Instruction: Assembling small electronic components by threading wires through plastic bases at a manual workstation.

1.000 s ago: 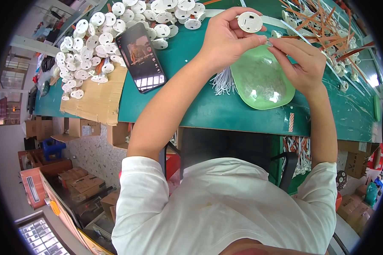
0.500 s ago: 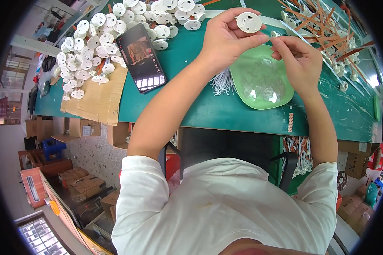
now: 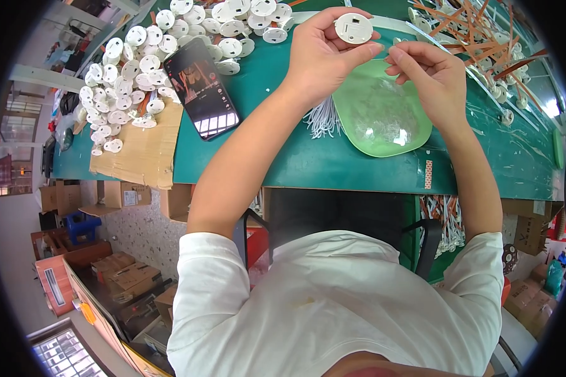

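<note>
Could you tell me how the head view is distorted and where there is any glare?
Head view: fisheye, with a black rim and the green table's front edge bowed; glare whitens the far right of the table; the white round part in the left hand stays sharp.

A round white disc of smooth matt plastic [image 3: 353, 28] is held between the fingers [image 3: 333, 19]. Just below them a glossy pale-green plastic dish [image 3: 383, 119] is seen on the smooth green counter [image 3: 333, 163].
</note>
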{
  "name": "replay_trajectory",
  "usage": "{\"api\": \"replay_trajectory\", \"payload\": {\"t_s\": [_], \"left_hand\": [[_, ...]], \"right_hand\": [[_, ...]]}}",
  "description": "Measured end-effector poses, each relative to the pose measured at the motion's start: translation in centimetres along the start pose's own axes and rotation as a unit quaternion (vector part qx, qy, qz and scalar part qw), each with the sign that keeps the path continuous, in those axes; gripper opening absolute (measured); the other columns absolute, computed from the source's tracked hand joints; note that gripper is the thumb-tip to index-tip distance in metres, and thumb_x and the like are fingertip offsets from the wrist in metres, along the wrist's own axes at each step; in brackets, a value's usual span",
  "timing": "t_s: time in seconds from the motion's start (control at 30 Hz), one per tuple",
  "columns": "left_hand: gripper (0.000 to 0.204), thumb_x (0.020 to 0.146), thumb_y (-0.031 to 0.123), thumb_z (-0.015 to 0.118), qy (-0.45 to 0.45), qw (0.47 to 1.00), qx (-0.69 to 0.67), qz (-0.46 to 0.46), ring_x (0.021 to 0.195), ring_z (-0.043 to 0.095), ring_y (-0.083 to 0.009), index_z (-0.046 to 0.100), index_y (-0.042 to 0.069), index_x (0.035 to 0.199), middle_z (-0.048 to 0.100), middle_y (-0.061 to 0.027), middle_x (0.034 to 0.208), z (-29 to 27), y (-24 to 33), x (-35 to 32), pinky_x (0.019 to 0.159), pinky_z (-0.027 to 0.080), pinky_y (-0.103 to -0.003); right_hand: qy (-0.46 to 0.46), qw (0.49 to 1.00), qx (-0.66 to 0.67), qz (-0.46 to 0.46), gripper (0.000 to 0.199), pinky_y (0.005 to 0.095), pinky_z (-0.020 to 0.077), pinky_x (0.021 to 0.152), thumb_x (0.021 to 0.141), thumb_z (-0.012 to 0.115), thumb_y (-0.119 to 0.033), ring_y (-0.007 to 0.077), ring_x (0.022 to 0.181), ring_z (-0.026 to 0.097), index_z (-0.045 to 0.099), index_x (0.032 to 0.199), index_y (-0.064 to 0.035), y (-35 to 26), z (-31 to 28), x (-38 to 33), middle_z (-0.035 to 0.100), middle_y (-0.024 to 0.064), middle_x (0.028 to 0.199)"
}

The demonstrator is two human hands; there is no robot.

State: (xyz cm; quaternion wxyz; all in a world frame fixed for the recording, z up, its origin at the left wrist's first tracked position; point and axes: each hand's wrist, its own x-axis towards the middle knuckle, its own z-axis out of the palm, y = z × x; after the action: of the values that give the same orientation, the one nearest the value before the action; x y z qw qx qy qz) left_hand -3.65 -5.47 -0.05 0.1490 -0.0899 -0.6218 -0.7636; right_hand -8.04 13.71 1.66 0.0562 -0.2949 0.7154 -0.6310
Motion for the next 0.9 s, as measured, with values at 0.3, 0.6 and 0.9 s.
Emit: {"api": "replay_trajectory", "payload": {"t_s": [0.3,0.6,0.9], "left_hand": [[0.043,0.083,-0.009,0.073,0.001,1.0,-0.001,-0.002,0.101,0.066,-0.0139,0.058,-0.001,0.123,0.068,-0.008,0.108,0.0,0.2,-0.2,0.091,0.054,-0.028],[0.041,0.082,-0.007,0.074,-0.019,0.998,-0.033,0.051,0.097,0.069,-0.0153,0.06,-0.001,0.121,0.07,-0.0095,0.104,-0.4,-1.4,0.2,0.086,0.057,-0.029],[0.036,0.085,-0.004,0.073,-0.027,0.999,0.029,0.032,0.099,0.07,-0.0178,0.063,0.0,0.12,0.07,-0.0114,0.11,-0.1,0.1,-0.2,0.087,0.059,-0.03]], "right_hand": [[0.029,0.999,0.01,-0.037,0.018,0.0249,0.057,0.069,0.093,0.07,-0.013,0.0127,0.079,0.072,0.073,0.103,0.0021,0.2,0.8,-0.4,0.074,0.0071,0.089],[0.03,0.999,-0.039,-0.016,0.018,0.0226,0.052,0.065,0.093,0.07,-0.008,0.0122,0.082,0.071,0.072,0.107,0.0028,0.2,0.7,-0.5,0.073,0.0067,0.094],[0.038,0.998,-0.028,-0.036,0.016,0.0227,0.0507,0.064,0.092,0.071,-0.007,0.0113,0.076,0.069,0.072,0.105,0.003,0.3,0.4,-0.4,0.073,0.0067,0.09]]}}
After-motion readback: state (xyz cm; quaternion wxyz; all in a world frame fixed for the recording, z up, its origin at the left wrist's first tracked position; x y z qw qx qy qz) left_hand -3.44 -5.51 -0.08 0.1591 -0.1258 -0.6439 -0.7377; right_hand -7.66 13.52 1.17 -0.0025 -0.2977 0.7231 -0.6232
